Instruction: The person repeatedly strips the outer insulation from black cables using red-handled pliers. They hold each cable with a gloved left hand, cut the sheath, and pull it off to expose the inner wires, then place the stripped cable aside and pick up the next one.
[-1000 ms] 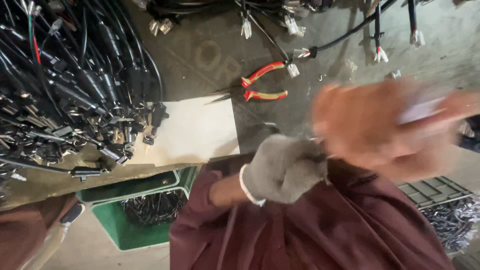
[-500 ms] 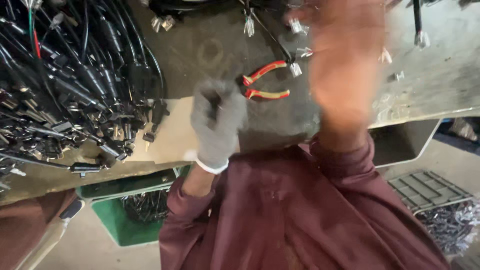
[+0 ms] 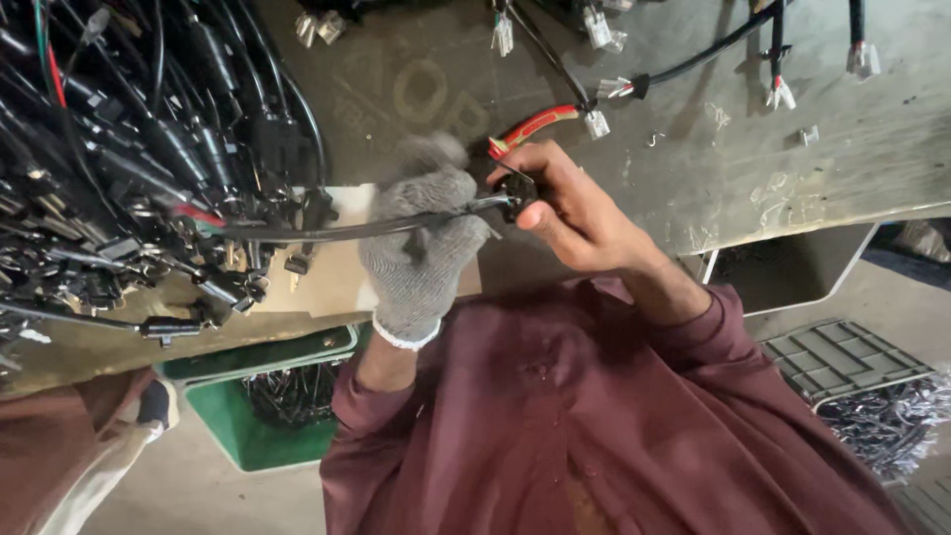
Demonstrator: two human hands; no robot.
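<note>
Both hands are now down at the bench edge and sharp, where a moment ago the bare right hand [image 3: 580, 213] was a raised blur. The gloved left hand [image 3: 421, 248], earlier empty, now closes around a black cable [image 3: 327, 233] drawn out from the pile. The right hand's fingers now pinch the black connector [image 3: 517, 193] at the cable's end, covering part of the red-handled pliers [image 3: 530, 127].

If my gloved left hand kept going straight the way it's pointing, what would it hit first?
Probably the red-handled pliers on the workbench, just beyond the left hand gripping the black cable; depth is unclear.
</note>
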